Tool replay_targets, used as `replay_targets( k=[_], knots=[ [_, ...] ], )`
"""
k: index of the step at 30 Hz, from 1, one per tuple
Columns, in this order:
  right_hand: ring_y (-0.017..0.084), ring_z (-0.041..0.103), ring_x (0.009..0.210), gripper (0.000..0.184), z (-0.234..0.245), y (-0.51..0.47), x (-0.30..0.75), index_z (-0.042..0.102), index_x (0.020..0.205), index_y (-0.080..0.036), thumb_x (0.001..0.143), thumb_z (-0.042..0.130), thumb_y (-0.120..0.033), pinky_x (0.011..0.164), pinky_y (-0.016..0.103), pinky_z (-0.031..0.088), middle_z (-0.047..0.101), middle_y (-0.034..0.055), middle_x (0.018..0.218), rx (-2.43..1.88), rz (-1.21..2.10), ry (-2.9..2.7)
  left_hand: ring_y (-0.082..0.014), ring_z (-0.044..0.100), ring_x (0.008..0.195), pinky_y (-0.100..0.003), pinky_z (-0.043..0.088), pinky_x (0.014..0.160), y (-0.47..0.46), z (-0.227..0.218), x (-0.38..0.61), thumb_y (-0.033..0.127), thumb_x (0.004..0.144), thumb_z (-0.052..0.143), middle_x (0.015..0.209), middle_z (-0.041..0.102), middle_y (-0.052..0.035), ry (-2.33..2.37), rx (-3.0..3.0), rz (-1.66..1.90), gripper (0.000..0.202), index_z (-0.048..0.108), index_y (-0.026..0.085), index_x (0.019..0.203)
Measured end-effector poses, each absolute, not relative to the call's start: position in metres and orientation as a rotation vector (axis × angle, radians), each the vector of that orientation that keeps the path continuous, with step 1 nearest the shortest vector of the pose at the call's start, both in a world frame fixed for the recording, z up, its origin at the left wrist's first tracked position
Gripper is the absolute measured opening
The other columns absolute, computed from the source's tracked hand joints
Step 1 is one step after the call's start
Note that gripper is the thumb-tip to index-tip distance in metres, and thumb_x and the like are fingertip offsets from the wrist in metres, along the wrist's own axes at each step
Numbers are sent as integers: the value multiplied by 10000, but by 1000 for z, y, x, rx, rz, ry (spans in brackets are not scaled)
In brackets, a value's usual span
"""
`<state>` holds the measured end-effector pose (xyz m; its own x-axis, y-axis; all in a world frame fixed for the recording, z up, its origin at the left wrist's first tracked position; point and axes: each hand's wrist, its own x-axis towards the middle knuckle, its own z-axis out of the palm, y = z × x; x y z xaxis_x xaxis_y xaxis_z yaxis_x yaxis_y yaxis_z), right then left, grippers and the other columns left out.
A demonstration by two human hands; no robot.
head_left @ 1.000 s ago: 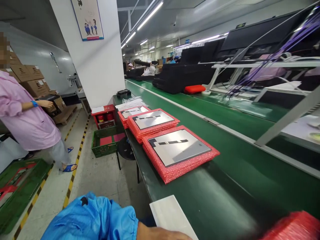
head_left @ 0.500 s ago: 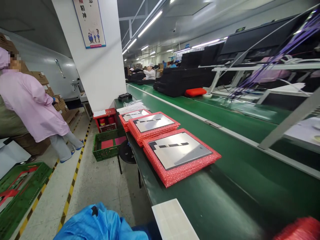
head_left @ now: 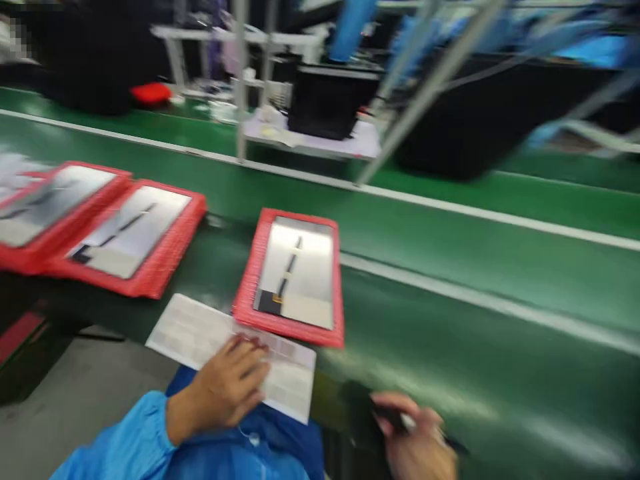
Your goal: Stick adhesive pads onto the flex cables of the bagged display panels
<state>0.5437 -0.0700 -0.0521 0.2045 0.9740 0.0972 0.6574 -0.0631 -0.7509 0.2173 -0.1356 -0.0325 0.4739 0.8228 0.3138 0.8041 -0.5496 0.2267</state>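
My left hand (head_left: 227, 387) lies palm down on a white sheet of paper (head_left: 200, 333) at the near edge of the green belt (head_left: 450, 267), its fingers lying flat and slightly curled. My right hand (head_left: 415, 437) is closed round a thin dark pen-like object (head_left: 400, 419) at the lower right, blurred by motion. Just beyond the paper, a silvery panel on red bubble wrap (head_left: 295, 273) rests on the belt, apart from both hands.
Two more stacks of panels on red wrap (head_left: 130, 233) (head_left: 50, 207) lie to the left. Across the belt stand a black box (head_left: 327, 100), metal frame posts (head_left: 240, 80) and a white shelf. The grey floor (head_left: 75, 400) shows at the lower left.
The view has swung from looking left along the line to down and right. Both hands have come into view, the left resting on the paper, the right gripping a pen-like object.
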Motion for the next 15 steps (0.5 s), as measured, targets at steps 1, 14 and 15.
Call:
replay_targets(
  k=[1,14,15],
  knots=[
    [198,661,595,689,-50,-82,548,757,781,-207,1014,413,-757,592,339,584,726,60,753,-1812,638,-1465,-278,612,1277,-493,450,1165,-135,-34,217,280,998,559,1342,693,-126,1458,2666,647,326,651,174,1293],
    [201,672,647,185,-8,-87,525,775,767,-203,834,753,-374,619,284,526,741,34,706,-1583,925,-1353,-304,582,1357,-496,460,1173,-126,-27,245,232,1015,560,1368,688,-128,1132,2750,772,318,658,156,1308],
    [210,693,674,158,-8,-87,527,786,806,-205,823,765,-360,639,289,541,758,38,740,-1579,944,-1356,-308,564,1384,-494,459,1177,-124,-24,255,253,1022,550,1399,672,-126,1052,2781,724,332,655,153,1321]
  ],
)
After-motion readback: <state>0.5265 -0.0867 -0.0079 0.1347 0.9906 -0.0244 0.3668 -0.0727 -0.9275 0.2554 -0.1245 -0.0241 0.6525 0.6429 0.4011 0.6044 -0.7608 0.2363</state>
